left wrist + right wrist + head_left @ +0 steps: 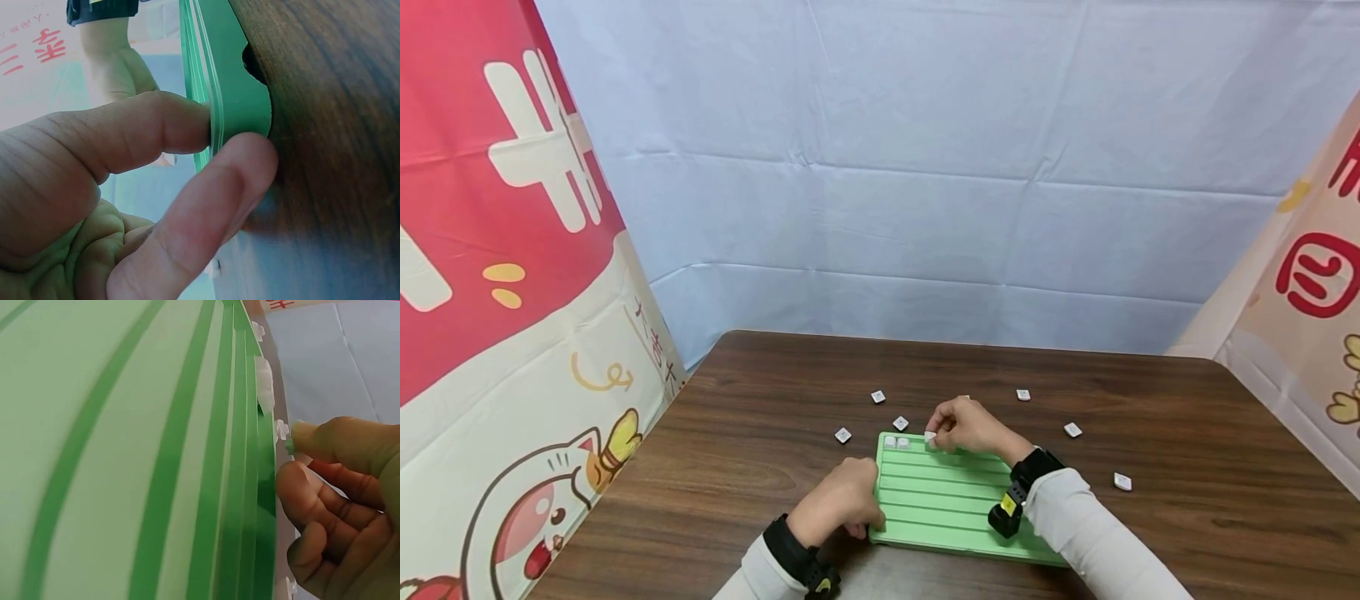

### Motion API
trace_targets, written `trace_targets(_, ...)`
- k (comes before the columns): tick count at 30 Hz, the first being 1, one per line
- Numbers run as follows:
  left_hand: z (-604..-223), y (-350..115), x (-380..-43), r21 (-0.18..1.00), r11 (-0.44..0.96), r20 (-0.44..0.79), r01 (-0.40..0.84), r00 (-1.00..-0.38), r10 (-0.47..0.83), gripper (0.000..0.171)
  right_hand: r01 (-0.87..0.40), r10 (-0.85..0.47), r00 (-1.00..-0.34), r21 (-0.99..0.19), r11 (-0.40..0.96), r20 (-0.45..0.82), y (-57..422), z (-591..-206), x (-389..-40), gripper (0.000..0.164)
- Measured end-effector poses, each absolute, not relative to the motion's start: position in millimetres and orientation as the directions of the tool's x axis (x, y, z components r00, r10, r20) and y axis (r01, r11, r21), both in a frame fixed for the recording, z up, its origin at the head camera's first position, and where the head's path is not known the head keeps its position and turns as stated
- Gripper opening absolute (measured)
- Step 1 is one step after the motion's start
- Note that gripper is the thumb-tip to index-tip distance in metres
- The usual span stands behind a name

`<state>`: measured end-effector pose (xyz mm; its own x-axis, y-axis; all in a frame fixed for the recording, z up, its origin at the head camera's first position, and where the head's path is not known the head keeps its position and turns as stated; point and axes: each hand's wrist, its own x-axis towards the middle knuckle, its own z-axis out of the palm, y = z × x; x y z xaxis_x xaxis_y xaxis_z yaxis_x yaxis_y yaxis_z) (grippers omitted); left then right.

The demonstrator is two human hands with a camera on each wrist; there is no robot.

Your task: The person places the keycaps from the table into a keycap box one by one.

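A green ridged board (928, 504) lies on the table, and the left hand (841, 498) grips its near left corner. In the left wrist view, two digits of that hand pinch the board's edge (240, 106) from either side. Over the board's far row, the right hand (973, 429) pinches a small white tile (930, 437) in its fingertips. Two white tiles (897, 442) sit side by side at the far left end of that row. In the right wrist view, the thumb and fingers (353, 440) are just past the board's far edge, partly hiding what they hold.
Several loose white tiles lie on the brown table (760, 400): one tile (843, 435) left of the board, another (900, 423) behind it, others (1072, 430) to the right. A pale blue cloth (925, 208) hangs behind the table, with printed cloths at both sides.
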<state>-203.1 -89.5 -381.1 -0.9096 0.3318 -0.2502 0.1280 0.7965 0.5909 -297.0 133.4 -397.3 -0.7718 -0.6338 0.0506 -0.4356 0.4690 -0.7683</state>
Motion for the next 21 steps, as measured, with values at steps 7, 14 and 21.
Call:
trace_targets(7, -381.9, -88.6, -203.6, 0.582, 0.802, -0.24, 0.132, -0.914, 0.325, 0.023, -0.482, -0.673, -0.738, -0.739, 0.471, 0.052, 122.7, -396.7, -297.8, 0.005)
trace_targets(14, -382.0, -86.5, -204.7, 0.578, 0.805, -0.25, 0.131, -0.911, 0.327, 0.022, -0.533, -0.677, -0.734, -0.663, 0.525, 0.055, 116.5, -396.6, -298.4, 0.006)
trace_targets(21, -382.5, -84.8, -205.2, 0.581, 0.803, -0.246, 0.13, -0.913, 0.326, 0.022, -0.573, -0.679, -0.73, -0.609, 0.548, 0.076, 113.1, -399.1, -300.6, 0.009)
